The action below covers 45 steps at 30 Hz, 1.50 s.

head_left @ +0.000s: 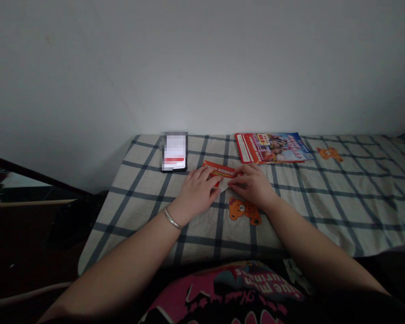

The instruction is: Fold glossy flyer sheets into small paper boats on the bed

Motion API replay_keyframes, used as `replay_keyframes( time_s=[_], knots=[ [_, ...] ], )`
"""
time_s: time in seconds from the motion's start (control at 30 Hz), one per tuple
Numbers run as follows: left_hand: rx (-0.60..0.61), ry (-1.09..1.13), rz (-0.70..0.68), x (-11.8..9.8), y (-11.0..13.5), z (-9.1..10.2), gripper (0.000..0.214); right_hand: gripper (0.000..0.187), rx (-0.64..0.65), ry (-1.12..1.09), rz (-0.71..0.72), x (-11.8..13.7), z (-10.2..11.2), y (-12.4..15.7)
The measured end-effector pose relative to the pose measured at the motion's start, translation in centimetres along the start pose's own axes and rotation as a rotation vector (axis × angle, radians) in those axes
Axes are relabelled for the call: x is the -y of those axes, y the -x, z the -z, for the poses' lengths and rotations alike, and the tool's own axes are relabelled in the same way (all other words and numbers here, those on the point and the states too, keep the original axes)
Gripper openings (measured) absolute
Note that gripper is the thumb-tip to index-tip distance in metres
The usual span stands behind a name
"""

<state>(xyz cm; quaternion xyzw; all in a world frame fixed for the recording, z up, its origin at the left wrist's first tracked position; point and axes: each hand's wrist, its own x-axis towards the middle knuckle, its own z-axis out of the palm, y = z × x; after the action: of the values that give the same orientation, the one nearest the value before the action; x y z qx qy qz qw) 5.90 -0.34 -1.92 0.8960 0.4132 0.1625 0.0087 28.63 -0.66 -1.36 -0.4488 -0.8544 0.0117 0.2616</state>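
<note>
A small folded sheet of red and white printed paper (pixel 222 171) lies on the checked cloth between my two hands. My left hand (pixel 198 191), with a silver bangle on its wrist, grips the paper's left side with thumb and fingers. On the right side, my right hand (pixel 254 185) pinches the paper between thumb and fingers. A white underside or flap shows near the right fingertips. The paper's outer ends are partly hidden by my fingers.
Behind my right hand lies a stack of colourful printed flyers (pixel 270 147). A lit phone or tablet (pixel 174 152), blurred, stands beyond my left hand. The checked cloth (pixel 138 180) with printed bears covers the surface up to the pale wall (pixel 202 67).
</note>
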Motion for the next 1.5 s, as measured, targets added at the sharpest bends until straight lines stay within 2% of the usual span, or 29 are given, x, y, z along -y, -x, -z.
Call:
replay_keyframes(
  time_s=[0.2,0.7,1.07,1.23,1.5],
  knots=[
    [-0.003,0.0,-0.002,0.2,0.0,-0.3,0.033,0.018,0.172,-0.096,0.171,0.5,0.3,0.0],
    [0.002,0.005,0.003,0.4,0.0,-0.6,0.036,0.02,0.15,-0.002,0.25,1.1,0.1,0.0],
    [0.013,0.001,0.004,0.2,0.1,-0.4,0.038,0.02,0.23,0.092,0.101,2.1,0.7,-0.4],
    [0.0,-0.011,-0.014,0.3,0.2,-0.7,0.038,0.021,0.281,0.086,0.046,1.6,1.1,-0.3],
    [0.026,0.013,-0.002,0.2,0.1,-0.4,0.043,0.021,0.297,0.108,-0.153,0.5,2.2,-0.1]
  ],
)
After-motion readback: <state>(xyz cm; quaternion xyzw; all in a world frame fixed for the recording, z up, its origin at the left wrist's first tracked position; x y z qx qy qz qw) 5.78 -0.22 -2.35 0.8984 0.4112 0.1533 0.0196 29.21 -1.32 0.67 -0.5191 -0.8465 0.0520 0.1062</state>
